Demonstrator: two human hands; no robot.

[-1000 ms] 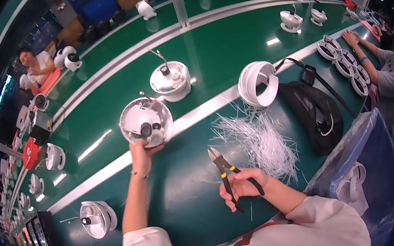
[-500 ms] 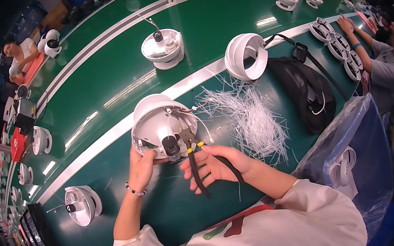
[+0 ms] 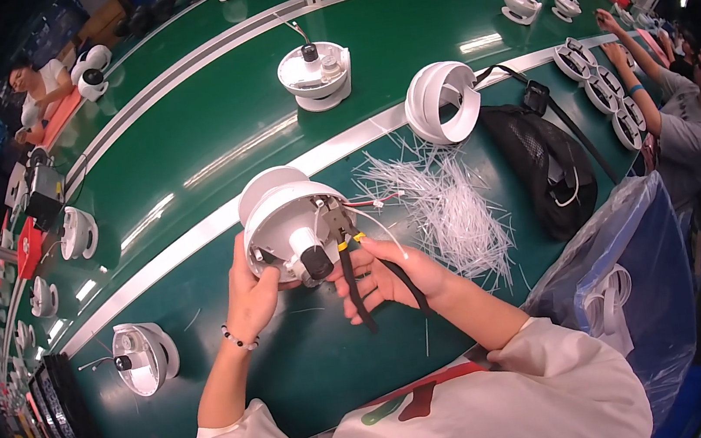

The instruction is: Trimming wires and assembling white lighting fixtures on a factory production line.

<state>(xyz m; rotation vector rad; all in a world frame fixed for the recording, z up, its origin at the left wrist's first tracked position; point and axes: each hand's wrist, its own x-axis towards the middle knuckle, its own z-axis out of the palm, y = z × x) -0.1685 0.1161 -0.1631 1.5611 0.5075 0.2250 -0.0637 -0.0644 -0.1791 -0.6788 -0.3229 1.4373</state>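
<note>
My left hand grips the lower left rim of a white dome-shaped camera housing, tilted so its hollow inside faces me. A black cylindrical lens part sits inside on a white mount. My right hand holds a pair of cutting pliers with black handles and yellow bands, the handles spread apart. The jaws are at the right inner edge of the housing, by the wires; whether they touch a wire cannot be made out. A thin cable with a white connector and a white wire hang out rightward.
A pile of cut white plastic strips lies right of the housing. Beyond are a white round shell and a black mesh bag. Another housing sits at left, one on the green belt. A blue plastic-lined bin stands at right.
The housing in my left hand has tilted and shifted slightly right. The pliers' jaws have moved up toward its rim, their handles a little closer together. The housing on the belt has moved right.
</note>
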